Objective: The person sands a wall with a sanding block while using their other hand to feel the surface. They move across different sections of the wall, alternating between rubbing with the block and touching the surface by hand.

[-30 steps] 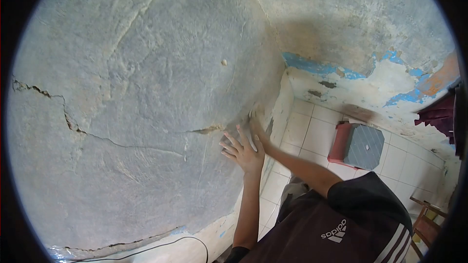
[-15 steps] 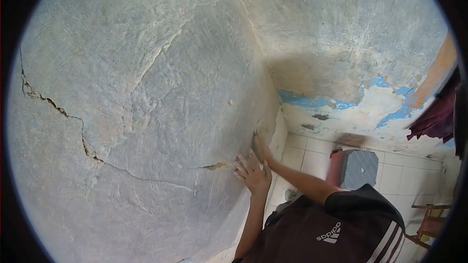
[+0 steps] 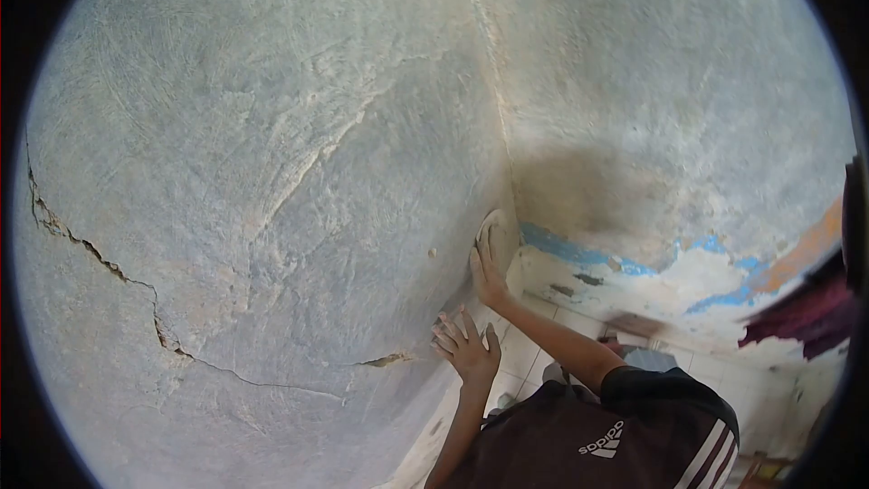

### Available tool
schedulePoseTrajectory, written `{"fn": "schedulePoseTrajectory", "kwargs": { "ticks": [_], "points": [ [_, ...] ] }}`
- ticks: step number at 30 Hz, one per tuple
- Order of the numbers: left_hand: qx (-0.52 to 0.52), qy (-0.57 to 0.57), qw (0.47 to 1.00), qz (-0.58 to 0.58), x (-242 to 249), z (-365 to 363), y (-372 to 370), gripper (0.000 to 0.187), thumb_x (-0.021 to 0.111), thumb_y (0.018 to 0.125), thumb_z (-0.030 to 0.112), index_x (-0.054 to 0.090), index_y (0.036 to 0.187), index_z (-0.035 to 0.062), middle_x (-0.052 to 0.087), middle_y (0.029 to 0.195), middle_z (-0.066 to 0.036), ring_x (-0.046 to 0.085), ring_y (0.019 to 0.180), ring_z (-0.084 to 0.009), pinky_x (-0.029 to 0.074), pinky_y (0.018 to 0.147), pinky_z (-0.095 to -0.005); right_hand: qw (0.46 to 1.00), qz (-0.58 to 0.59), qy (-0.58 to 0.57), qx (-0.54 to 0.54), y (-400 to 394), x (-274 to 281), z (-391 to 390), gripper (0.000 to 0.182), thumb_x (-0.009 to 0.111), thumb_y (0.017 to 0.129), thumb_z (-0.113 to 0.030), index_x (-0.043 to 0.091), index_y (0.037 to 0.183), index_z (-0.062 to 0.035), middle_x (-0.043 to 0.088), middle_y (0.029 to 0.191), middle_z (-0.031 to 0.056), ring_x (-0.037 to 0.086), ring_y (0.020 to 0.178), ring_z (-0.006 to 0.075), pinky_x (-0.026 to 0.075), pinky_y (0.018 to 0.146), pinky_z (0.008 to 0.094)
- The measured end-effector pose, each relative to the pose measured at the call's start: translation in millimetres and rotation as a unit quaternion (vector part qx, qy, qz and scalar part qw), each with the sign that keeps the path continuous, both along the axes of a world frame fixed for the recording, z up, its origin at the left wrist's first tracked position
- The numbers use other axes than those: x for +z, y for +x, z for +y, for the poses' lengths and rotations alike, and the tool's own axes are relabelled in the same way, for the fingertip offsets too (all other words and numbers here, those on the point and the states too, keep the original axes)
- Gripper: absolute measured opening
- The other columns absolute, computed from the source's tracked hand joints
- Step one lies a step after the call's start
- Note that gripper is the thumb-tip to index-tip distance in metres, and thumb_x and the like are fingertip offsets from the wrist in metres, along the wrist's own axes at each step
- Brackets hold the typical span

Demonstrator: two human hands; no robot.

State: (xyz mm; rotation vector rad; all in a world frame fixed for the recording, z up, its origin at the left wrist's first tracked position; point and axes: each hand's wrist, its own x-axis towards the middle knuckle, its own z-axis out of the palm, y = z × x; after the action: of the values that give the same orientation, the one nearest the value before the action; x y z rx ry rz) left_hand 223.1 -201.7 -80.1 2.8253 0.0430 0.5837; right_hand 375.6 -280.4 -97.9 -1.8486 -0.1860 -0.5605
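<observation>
My left hand (image 3: 469,350) lies against the grey plastered wall (image 3: 362,217), or just off it, with its fingers spread and nothing in it. Above it and to the right, near the corner, my right hand (image 3: 489,273) presses a pale flat piece (image 3: 490,226) to the same wall. The fingers lie along that piece, and its material is hard to make out. Just left of my left hand is a short chipped gap (image 3: 387,360) in the plaster.
A long crack (image 3: 113,267) runs down the left part of the wall. Blue paint patches (image 3: 579,254) show on the adjoining wall. A dark red cloth (image 3: 801,321) hangs at the right. Pale floor tiles (image 3: 520,353) and a grey object (image 3: 650,359) are below.
My right hand has slid up the wall with the pale piece, away from my left hand. The left hand's fingers are spread wider. The view has shifted, with the corner now further right.
</observation>
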Motion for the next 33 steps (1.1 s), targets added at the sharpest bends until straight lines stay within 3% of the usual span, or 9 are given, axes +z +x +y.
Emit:
{"fn": "schedulePoseTrajectory", "kwargs": {
  "ticks": [8,14,17,18,20,23,25,29,33],
  "points": [
    [0.072,-0.034,0.995,-0.053,46.6,-46.5,47.2,0.069,0.052,0.093,0.035,0.028,0.152,0.0088,0.006,0.156,-0.033,0.0,0.14,-0.0588,0.007,0.107,-0.071,0.994,-0.046,-0.078,0.06,31.0,29.6,-36.6,0.063,0.041,0.101,-0.024,0.017,0.149,0.0073,0.012,0.152,0.038,0.011,0.141,0.054,0.015,0.114,0.0564],
    [0.147,-0.03,0.983,-0.106,85.9,-68.6,77.9,0.067,0.051,0.095,0.035,0.028,0.152,0.0071,0.003,0.156,-0.032,-0.004,0.14,-0.0587,0.003,0.108,-0.0694,0.965,-0.217,-0.131,0.07,87.9,147.7,-84.7,0.056,0.039,0.101,-0.029,0.037,0.142,0.0088,0.017,0.148,0.0406,0.015,0.138,0.0579,0.017,0.113,0.0603],
    [0.192,-0.039,0.972,-0.127,109.0,-74.8,90.9,0.067,0.05,0.096,0.036,0.027,0.152,0.0064,0.0,0.157,-0.03,-0.007,0.141,-0.0571,0.001,0.11,-0.0676,0.961,-0.212,-0.125,0.129,82.4,129.1,-83.7,0.054,0.043,0.099,-0.027,0.039,0.14,0.0086,0.018,0.147,0.0424,0.016,0.137,0.0589,0.019,0.112,0.0609],
    [0.199,-0.029,0.968,-0.152,116.8,-75.2,95.0,0.067,0.051,0.096,0.035,0.027,0.152,0.0067,0.0,0.158,-0.03,-0.007,0.141,-0.0568,0.001,0.11,-0.067,0.937,-0.238,-0.221,0.125,89.9,87.1,-79.7,0.058,0.049,0.096,-0.028,0.038,0.141,0.007,0.018,0.145,0.0442,0.016,0.136,0.0604,0.018,0.11,0.0641],
    [0.215,-0.025,0.959,-0.185,133.8,-75.5,98.5,0.065,0.052,0.096,0.034,0.029,0.152,0.0075,0.0,0.159,-0.028,-0.006,0.142,-0.0555,0.0,0.111,-0.0655,0.939,-0.2,-0.224,0.167,55.1,72.9,-81.4,0.061,0.051,0.095,-0.029,0.036,0.143,0.0057,0.018,0.144,0.0444,0.016,0.136,0.0609,0.016,0.109,0.0662],
    [0.234,-0.019,0.948,-0.214,154.1,-68.5,96.3,0.064,0.056,0.094,0.035,0.036,0.149,0.0083,0.007,0.157,-0.029,-0.005,0.141,-0.0568,0.0,0.11,-0.0672,0.934,-0.165,-0.231,0.218,52.8,78.2,-83.9,0.069,0.056,0.092,-0.035,0.033,0.146,0.0017,0.019,0.144,0.0442,0.015,0.135,0.0617,0.013,0.107,0.0711],
    [0.263,-0.009,0.941,-0.215,169.2,-61.1,88.2,0.063,0.057,0.094,0.032,0.036,0.149,0.0093,0.007,0.158,-0.028,-0.006,0.143,-0.0542,-0.001,0.111,-0.0659,0.914,-0.255,-0.274,0.156,80.1,108.7,-85.7,0.066,0.052,0.094,-0.035,0.034,0.146,0.0014,0.02,0.145,0.0427,0.016,0.136,0.0599,0.012,0.107,0.071],
    [0.305,0.011,0.927,-0.217,192.6,-50.2,72.6,0.062,0.05,0.099,0.033,0.03,0.152,0.0087,0.002,0.159,-0.026,-0.006,0.145,-0.0486,0.0,0.113,-0.0625,0.917,-0.304,-0.228,0.124,106.7,206.7,-94.0,0.063,0.045,0.097,-0.034,0.034,0.143,0.0084,0.024,0.146,0.0397,0.02,0.137,0.0574,0.012,0.109,0.0689],
    [0.324,0.007,0.907,-0.27,185.7,-32.8,68.0,0.063,0.049,0.099,0.034,0.026,0.153,0.0113,-0.005,0.16,-0.024,-0.012,0.145,-0.0463,-0.001,0.113,-0.0625,0.925,-0.31,-0.14,0.172,89.6,171.6,-73.1,0.066,0.046,0.097,-0.034,0.033,0.141,0.0129,0.024,0.146,0.0399,0.021,0.137,0.057,0.014,0.11,0.0663]
  ]
}}
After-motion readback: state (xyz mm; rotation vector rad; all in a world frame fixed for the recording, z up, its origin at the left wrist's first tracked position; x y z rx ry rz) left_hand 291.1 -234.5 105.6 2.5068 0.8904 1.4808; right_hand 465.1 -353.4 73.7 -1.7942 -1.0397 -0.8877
